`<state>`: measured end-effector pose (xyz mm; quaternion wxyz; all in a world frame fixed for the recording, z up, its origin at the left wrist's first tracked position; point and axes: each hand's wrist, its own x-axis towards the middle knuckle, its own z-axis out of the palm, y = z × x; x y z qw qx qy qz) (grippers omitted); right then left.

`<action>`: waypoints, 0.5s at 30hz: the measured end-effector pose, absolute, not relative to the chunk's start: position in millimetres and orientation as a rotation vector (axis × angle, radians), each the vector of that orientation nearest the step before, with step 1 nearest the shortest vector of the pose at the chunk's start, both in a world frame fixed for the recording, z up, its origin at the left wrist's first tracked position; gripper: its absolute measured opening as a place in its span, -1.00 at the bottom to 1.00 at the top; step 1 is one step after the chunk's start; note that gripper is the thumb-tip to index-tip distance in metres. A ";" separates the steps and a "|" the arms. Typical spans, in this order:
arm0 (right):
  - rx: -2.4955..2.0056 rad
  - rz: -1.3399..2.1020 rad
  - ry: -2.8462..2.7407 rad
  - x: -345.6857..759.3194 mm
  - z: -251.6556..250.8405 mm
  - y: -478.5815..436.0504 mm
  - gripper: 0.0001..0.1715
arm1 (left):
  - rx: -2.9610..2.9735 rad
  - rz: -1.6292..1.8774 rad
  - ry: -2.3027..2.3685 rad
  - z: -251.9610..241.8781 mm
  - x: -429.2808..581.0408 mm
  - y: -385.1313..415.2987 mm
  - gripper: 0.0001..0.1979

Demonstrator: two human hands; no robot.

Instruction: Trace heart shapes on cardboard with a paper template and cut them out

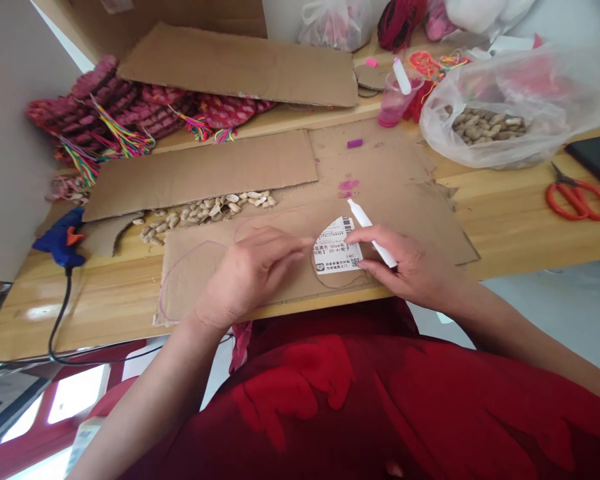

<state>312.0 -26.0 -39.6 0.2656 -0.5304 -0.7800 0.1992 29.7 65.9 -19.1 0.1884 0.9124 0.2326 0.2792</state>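
Note:
A rounded cardboard cutout (337,279) with a white printed label (337,247) lies on a larger cardboard sheet (290,280). My left hand (253,270) has its fingers drawn together, with the tips at the cutout's left edge; its palm side is hidden. On the right, my right hand (405,263) is closed around a white marker (364,217), whose uncapped end points up and away from me. That hand's index finger and thumb also touch the right edge of the label. Curved pink outlines (180,267) are drawn on the sheet, partly covered by my left hand.
Loose peanuts (205,212) lie beside a cardboard strip (205,170). A blue glue gun (63,237) with a cable is at left. A purple cap (355,143), plastic cup (395,100), bag of peanuts (480,150), orange-handled scissors (580,200) and black phone (597,160) stand further back and right.

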 end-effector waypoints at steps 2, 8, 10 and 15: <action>-1.437 0.520 -2.107 312.1 -39.6 -27.1 -0.56 | 2.575 0.844 0.774 -12.4 17.1 68.7 -0.84; -1.409 0.433 -2.133 311.4 -39.5 -25.7 -0.61 | 2.583 0.842 0.942 -9.0 -3.4 68.5 -0.79; -1.406 0.421 -2.138 311.5 -40.2 -25.0 -0.61 | 2.583 0.813 0.973 -9.5 -2.5 64.9 -0.82; -1.424 0.411 -2.145 312.8 -42.2 -24.6 -0.61 | 2.601 0.825 1.051 -10.6 4.9 57.2 -0.74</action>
